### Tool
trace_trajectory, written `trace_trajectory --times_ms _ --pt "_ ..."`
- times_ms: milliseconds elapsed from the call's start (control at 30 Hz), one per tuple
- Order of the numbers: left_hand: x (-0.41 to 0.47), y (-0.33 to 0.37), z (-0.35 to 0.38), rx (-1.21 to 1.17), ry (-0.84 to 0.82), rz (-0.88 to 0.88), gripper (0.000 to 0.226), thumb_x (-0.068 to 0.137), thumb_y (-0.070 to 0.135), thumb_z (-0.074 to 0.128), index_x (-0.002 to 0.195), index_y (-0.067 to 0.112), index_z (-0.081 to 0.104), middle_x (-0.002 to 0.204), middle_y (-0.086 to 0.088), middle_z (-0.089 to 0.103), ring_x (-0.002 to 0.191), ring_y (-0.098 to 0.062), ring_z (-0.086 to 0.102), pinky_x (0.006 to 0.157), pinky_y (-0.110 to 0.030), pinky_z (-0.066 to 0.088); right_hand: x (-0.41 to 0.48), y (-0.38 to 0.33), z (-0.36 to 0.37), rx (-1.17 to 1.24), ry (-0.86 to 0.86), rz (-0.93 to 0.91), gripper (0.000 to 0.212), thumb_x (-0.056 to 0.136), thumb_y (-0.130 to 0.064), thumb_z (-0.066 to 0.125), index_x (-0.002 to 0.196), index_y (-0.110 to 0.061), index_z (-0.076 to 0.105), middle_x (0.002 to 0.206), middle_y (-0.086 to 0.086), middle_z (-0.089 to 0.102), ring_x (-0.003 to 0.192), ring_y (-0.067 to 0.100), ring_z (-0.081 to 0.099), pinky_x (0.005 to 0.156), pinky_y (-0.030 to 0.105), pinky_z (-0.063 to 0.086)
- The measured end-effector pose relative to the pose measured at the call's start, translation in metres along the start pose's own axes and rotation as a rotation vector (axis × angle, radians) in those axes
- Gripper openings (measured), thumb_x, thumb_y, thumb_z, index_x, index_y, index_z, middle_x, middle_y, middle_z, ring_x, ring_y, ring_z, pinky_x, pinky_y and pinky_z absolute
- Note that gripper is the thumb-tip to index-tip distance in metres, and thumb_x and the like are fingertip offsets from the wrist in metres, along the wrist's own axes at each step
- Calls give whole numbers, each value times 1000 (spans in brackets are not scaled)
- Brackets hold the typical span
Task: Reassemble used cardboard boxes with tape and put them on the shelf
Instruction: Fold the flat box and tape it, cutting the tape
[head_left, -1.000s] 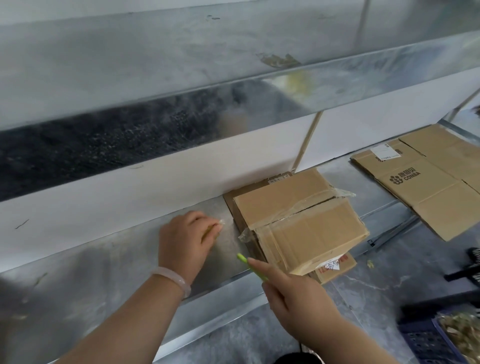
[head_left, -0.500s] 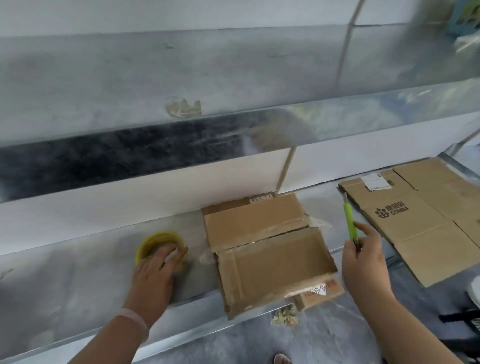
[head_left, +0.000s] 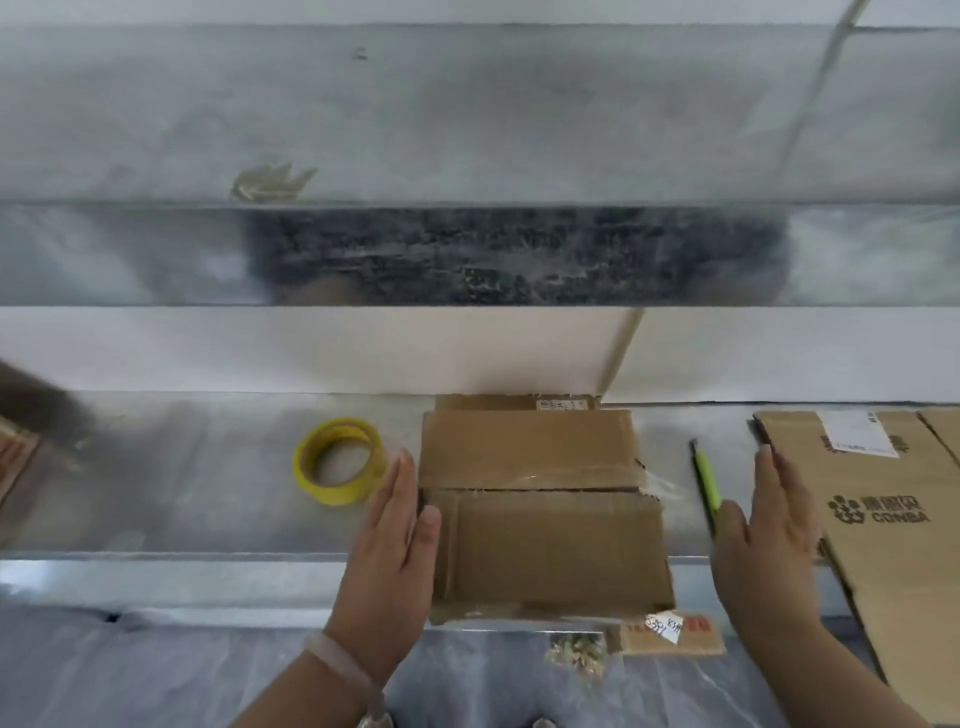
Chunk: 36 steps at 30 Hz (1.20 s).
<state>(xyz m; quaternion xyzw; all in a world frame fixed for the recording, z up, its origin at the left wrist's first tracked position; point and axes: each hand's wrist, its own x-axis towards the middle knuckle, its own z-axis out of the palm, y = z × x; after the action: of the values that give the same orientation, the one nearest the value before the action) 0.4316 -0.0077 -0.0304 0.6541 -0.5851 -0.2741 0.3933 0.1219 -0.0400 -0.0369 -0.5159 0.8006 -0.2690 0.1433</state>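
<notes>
Fingers (head_left: 402, 483) straight and held together on both hands, left hand (head_left: 395, 545) flat against the left side of the taped box (head_left: 545, 525) on the metal shelf (head_left: 208, 499), right hand (head_left: 769, 530) open off its right, and it looks light but flimsy, so I'd clamp the sidewalls, not the flaps.

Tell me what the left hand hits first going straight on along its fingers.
Likely the white back wall: the left hand points along bare shelf between the yellow tape roll and the cardboard box, close to both.

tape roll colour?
Yellow. The tape roll lies flat on the metal shelf, clearest in the head view.
</notes>
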Motion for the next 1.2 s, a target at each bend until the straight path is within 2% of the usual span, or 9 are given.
trace_trajectory --times_ms 100,233,467,733,833,900,1033,1133,1200 --pt "-3 5 12 -54 -43 -144 60 98 42 36 153 22 23 156 13 25 142 3 22 110 -6 14 -31 -31 -12 250 -114 -272 55 103 -39 30 156 -26 25 159 -17 19 149 6 13 121 29 12" --pt "-3 15 22 -113 -34 -268 57 102 21 44 154 20 21 155 11 24 138 4 20 110 -11 13 -50 -47 3 259 -577 -173 62 99 -46 31 157 -39 8 162 -21 9 146 -2 10 120 23 9" --pt "3 25 23 -258 -30 -442 60 102 16 46 155 24 19 151 16 28 139 -1 26 118 -25 19 -48 -56 4 344 -561 9 61 105 -37 34 156 -41 0 160 -15 14 146 10 18 121 32 16" --pt "5 31 11 -534 -72 -598 56 102 10 46 152 28 27 141 23 40 125 -2 43 108 -25 33 -33 -61 1 599 -543 239 50 106 -23 41 154 -31 29 155 -14 33 130 1 30 115 26 19" --pt "11 28 11 -607 -100 -672 55 102 15 47 151 32 30 119 28 53 105 -2 56 100 -31 44 -29 -63 1 600 -602 268 49 106 -29 39 153 -39 28 145 -15 39 127 4 34 113 32 26" --pt "14 24 10 -647 -137 -702 51 103 21 46 150 36 32 120 22 60 108 -7 60 100 -38 47 -29 -66 4 585 -653 283 45 106 -34 36 148 -48 31 135 -14 47 122 11 43 106 37 35" --pt "17 21 10 -532 -190 -681 48 102 32 49 149 35 36 133 14 57 121 -12 55 105 -40 45 -22 -67 12 496 -652 287 39 101 -48 42 139 -44 43 129 -6 57 116 20 54 105 48 43" --pt "19 28 15 -316 -87 -597 28 97 44 53 120 31 60 110 13 67 108 -13 60 87 -31 47 -14 -75 15 340 -640 305 65 90 -68 47 139 -25 45 131 4 54 115 24 53 101 43 44" --pt "26 33 22 -160 -58 -582 52 83 65 59 118 26 59 111 7 64 108 -19 60 88 -34 46 -9 -82 19 233 -592 312 84 83 -74 52 140 -14 41 136 9 47 118 28 51 100 42 43"
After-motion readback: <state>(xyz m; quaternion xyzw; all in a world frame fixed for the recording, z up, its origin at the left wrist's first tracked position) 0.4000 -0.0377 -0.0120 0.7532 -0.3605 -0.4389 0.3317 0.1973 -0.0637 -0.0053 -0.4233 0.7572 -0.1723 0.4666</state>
